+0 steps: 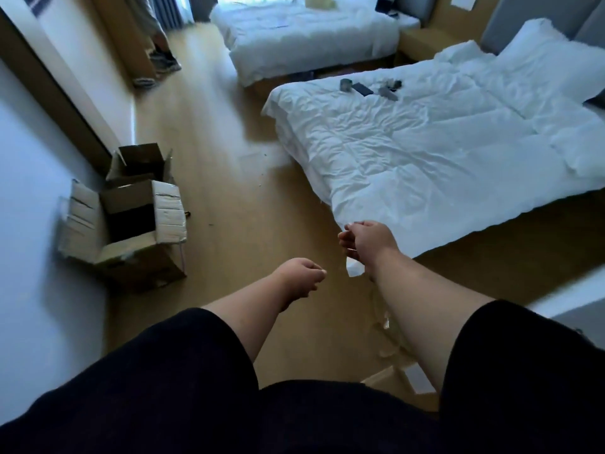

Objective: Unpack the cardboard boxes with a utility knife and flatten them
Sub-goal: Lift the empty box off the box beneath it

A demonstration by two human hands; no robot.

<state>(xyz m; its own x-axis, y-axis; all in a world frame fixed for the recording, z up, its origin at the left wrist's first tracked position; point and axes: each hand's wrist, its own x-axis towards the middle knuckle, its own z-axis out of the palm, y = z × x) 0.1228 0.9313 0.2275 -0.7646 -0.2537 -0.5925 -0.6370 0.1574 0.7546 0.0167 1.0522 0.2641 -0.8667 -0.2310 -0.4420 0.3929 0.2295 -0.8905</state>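
Observation:
An open cardboard box with its flaps spread stands on the floor by the left wall. A second open box stands just behind it. My right hand hovers near the bed corner and pinches a strip of clear tape that hangs down towards the floor. Lower and to the left, my left hand hangs in the air with loosely curled fingers and holds nothing. A flat piece of cardboard lies on the floor near my right arm. Small dark items lie on the near bed; I cannot tell whether one is the knife.
The near bed with a rumpled white duvet fills the right side. A second bed stands further back. A person's feet show at the far left. Wooden floor runs between boxes and beds.

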